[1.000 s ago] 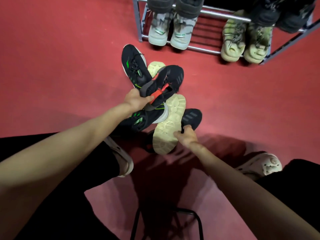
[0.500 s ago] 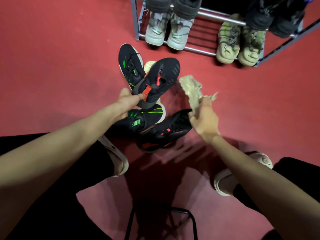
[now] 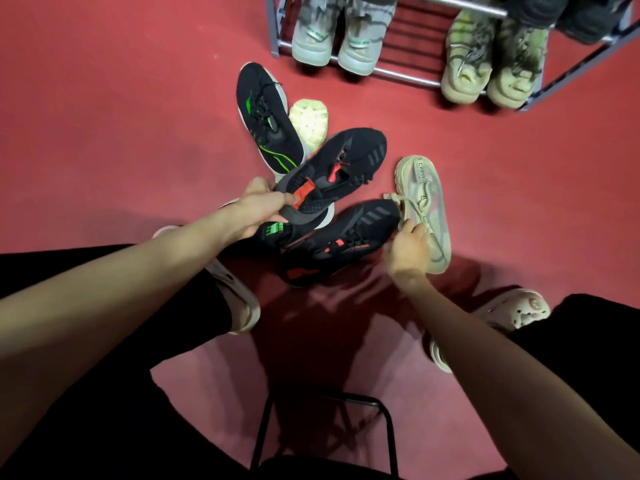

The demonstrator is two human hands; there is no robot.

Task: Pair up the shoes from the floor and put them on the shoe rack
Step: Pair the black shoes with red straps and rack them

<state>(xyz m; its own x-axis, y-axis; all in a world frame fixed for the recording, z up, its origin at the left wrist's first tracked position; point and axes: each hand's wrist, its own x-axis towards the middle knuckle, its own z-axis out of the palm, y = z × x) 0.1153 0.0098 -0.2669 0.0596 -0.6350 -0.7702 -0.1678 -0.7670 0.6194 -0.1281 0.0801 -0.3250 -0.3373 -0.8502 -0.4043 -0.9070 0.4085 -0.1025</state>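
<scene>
My left hand (image 3: pixel 263 209) grips the heel of a black shoe with a red tab (image 3: pixel 346 161) and holds it above the pile. Its mate (image 3: pixel 346 244) lies on the red floor below. My right hand (image 3: pixel 408 251) rests closed on the side of a beige shoe (image 3: pixel 427 202), which stands sole down on the floor at the right. A second beige shoe (image 3: pixel 308 119) lies sole up further back. One black shoe with green stripes (image 3: pixel 266 119) lies at the back left, another (image 3: pixel 277 233) under my left hand. The shoe rack (image 3: pixel 398 74) is at the top.
On the rack's bottom tier stand a grey-white pair (image 3: pixel 339 39) and a beige-green pair (image 3: pixel 491 64), with dark shoes on the tier above. My feet in cream clogs (image 3: pixel 519 313) flank the pile. A black stool frame (image 3: pixel 325 427) is under me.
My right hand lifted the beige shoe off the pile, turned it over and set it sole down to the right, uncovering the second black-red shoe. My left hand kept holding its black shoe.
</scene>
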